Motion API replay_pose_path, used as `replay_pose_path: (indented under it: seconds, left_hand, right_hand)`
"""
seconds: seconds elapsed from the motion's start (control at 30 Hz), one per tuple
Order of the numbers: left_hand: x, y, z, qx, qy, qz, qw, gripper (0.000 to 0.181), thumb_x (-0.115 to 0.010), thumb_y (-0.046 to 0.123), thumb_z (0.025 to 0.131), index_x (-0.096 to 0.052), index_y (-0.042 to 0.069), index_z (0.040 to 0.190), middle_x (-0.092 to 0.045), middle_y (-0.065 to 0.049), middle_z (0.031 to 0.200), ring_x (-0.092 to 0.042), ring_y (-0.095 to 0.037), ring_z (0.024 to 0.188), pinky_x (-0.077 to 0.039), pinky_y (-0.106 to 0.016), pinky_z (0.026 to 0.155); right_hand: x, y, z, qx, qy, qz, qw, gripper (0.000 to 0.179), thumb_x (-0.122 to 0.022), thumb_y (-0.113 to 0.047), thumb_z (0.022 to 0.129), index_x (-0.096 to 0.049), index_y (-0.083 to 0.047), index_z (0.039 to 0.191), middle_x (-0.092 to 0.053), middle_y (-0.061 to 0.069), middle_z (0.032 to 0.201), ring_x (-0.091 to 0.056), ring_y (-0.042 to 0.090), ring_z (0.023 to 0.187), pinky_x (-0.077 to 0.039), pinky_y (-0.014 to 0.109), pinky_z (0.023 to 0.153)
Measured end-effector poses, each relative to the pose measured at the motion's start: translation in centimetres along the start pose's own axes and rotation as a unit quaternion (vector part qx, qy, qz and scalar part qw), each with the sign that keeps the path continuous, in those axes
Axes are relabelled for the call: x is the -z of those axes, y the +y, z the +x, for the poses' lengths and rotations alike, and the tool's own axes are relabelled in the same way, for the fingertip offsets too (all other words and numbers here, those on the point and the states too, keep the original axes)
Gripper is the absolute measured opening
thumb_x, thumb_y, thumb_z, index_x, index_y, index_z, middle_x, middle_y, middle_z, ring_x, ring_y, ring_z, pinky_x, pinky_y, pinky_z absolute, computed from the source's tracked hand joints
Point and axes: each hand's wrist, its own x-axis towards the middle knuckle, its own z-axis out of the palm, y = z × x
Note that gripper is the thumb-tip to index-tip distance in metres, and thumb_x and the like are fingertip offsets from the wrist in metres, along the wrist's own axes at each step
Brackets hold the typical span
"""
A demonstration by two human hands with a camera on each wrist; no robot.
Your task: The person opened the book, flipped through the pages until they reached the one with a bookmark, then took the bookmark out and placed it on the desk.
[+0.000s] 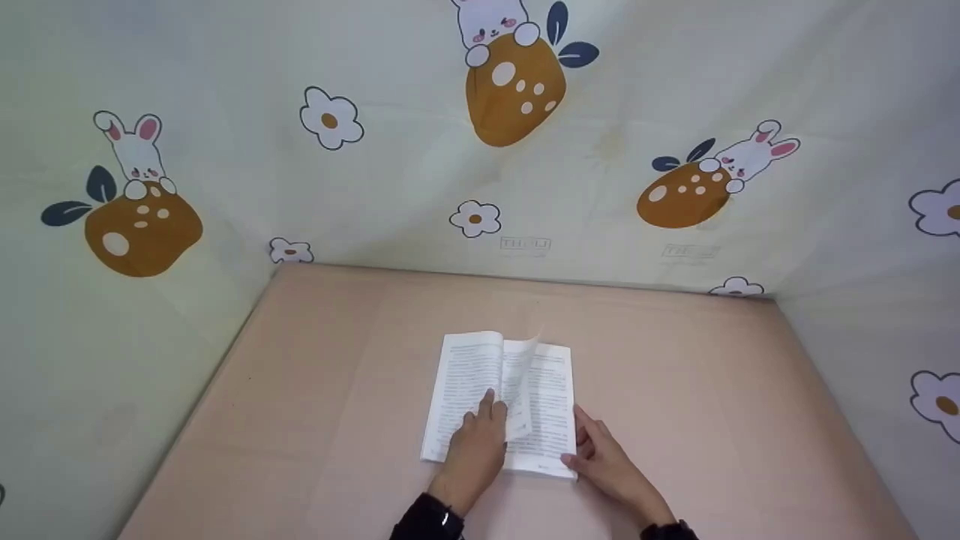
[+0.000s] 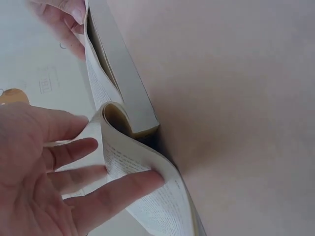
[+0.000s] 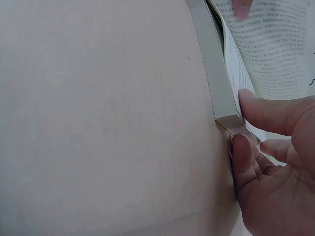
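A thick paperback book [image 1: 553, 412] lies spread open on the pink-beige table, both sides covered in printed text. One thin page [image 1: 523, 390] stands partly raised near the gutter, leaning over the right side. My left hand [image 1: 478, 448] is over the lower left side by the spine, its fingers extended. In the left wrist view, a fingertip [image 2: 155, 179] rests on the curved left-hand pages [image 2: 147, 201]. At the lower right corner, my right hand [image 1: 611, 466] grips the book edge, thumb [image 3: 253, 103] on top and curled fingers against the side and underneath.
The table [image 1: 360, 375] has a pale curtain [image 1: 390, 187] behind it and on both sides, printed with rabbits, brown fruit and flowers. Dark sleeves [image 1: 429, 517] cover both wrists at the bottom of the head view.
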Motion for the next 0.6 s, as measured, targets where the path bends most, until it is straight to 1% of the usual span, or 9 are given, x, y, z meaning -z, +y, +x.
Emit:
replay_pose_path:
  seconds: [0.1, 0.17, 0.3, 0.47, 0.6]
  left_hand:
    - [0.00, -0.02, -0.17, 0.027, -0.001, -0.028, 0.9993, 0.035, -0.062, 0.002, 0.083, -0.049, -0.008, 0.114, -0.048, -0.033, 0.127, -0.062, -0.034, 0.085, -0.051, -0.031, 0.054]
    - [0.01, -0.01, -0.25, 0.043, -0.008, -0.042, 0.9981, 0.032, -0.059, 0.000, 0.084, -0.050, -0.011, 0.112, -0.048, -0.036, 0.125, -0.062, -0.037, 0.090, -0.053, -0.035, 0.060]
    - [0.12, 0.03, -0.35, 0.063, -0.022, -0.059, 0.9960, 0.031, -0.057, -0.003, 0.084, -0.050, -0.015, 0.111, -0.046, -0.038, 0.125, -0.060, -0.041, 0.097, -0.055, -0.039, 0.067]
    - [0.11, -0.15, -0.51, 0.094, -0.023, -0.050, 0.9941, 0.035, -0.061, -0.002, 0.081, -0.052, -0.017, 0.112, -0.047, -0.039, 0.124, -0.059, -0.044, 0.101, -0.056, -0.043, 0.070]
    - [0.07, -0.34, -0.59, 0.112, -0.019, -0.038, 0.9928, 0.035, -0.062, 0.002, 0.082, -0.054, -0.016, 0.111, -0.048, -0.038, 0.125, -0.058, -0.045, 0.104, -0.055, -0.046, 0.072]
  right_hand:
    - [-0.04, 0.07, 0.07, -0.004, 0.001, -0.005, 1.0000, 0.085, -0.070, -0.023, 0.082, -0.020, 0.001, 0.146, -0.043, 0.009, 0.098, -0.044, 0.013, 0.077, -0.040, 0.016, 0.063]
    - [-0.06, 0.13, 0.10, -0.007, 0.002, -0.009, 0.9999, 0.085, -0.070, -0.024, 0.081, -0.020, 0.001, 0.146, -0.043, 0.009, 0.098, -0.044, 0.014, 0.078, -0.040, 0.016, 0.063]
    - [-0.08, 0.20, 0.13, -0.010, 0.002, -0.010, 0.9999, 0.085, -0.070, -0.022, 0.082, -0.020, 0.000, 0.146, -0.043, 0.008, 0.098, -0.044, 0.014, 0.078, -0.040, 0.016, 0.064]
    - [-0.09, 0.21, 0.11, -0.005, -0.001, -0.011, 0.9999, 0.084, -0.069, -0.023, 0.082, -0.020, 0.001, 0.146, -0.043, 0.008, 0.098, -0.044, 0.013, 0.078, -0.039, 0.016, 0.064]
    - [-0.06, 0.14, 0.07, 0.006, -0.005, -0.006, 1.0000, 0.085, -0.069, -0.023, 0.083, -0.019, 0.004, 0.146, -0.044, 0.010, 0.099, -0.045, 0.014, 0.078, -0.039, 0.016, 0.064]
